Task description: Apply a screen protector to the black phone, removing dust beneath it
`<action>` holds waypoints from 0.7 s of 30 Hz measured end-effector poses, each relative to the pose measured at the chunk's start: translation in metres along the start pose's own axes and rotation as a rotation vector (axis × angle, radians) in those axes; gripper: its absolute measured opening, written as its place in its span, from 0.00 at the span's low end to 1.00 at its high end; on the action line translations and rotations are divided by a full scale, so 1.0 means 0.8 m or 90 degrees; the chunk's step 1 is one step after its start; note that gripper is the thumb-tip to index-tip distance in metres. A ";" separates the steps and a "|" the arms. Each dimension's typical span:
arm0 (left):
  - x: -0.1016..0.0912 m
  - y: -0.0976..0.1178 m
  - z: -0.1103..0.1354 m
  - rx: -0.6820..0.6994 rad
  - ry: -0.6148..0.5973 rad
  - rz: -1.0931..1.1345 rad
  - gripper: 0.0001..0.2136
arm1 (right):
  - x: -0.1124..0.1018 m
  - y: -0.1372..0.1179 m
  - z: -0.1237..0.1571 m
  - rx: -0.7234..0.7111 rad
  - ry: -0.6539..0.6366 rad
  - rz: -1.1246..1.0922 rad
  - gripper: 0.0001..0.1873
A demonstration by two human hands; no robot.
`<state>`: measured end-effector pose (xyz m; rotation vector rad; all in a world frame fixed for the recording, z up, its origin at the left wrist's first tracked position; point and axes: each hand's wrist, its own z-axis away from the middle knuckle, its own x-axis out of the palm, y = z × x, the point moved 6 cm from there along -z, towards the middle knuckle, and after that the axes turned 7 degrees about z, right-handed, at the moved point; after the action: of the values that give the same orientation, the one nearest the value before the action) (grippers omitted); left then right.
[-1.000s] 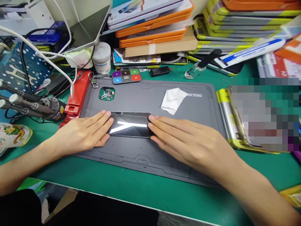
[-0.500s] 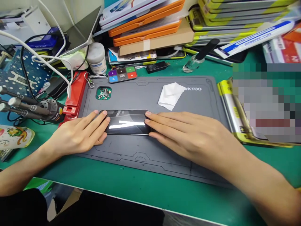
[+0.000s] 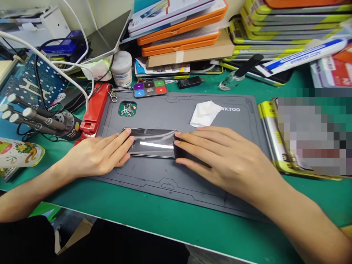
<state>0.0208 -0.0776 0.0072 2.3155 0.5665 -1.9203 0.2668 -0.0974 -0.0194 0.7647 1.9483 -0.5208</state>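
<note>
A black phone lies flat and face up on a grey work mat, its glossy screen catching a strip of light. My left hand rests flat on the mat with fingers stretched out, the fingertips pressing the phone's left end. My right hand covers the phone's right end with fingers stretched out and pressed down on it; its palm is slightly lifted. A crumpled white wipe sits on the mat just beyond my right hand.
Behind the mat are a colour-patch key fob, a white jar, a small glass bottle and stacked orange and yellow boxes. A red tool and soldering tips lie left. Screws sit in the mat's round recess.
The view shifted slightly. My right hand's palm has lifted a little off the mat while its fingertips stay on the phone's right end. The left hand and the phone stay put.
</note>
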 end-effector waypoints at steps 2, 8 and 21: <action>0.001 -0.001 0.001 -0.009 0.001 0.022 0.26 | 0.005 0.005 -0.003 0.050 0.001 -0.033 0.15; 0.000 0.002 0.002 0.009 0.029 -0.025 0.21 | 0.023 0.017 -0.002 0.180 -0.043 -0.157 0.15; -0.003 0.000 0.002 -0.007 0.074 -0.020 0.15 | 0.029 0.021 0.000 0.231 -0.076 -0.156 0.25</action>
<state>0.0192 -0.0789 0.0090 2.4374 0.6267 -1.7991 0.2702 -0.0780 -0.0409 0.7008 1.8686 -1.0665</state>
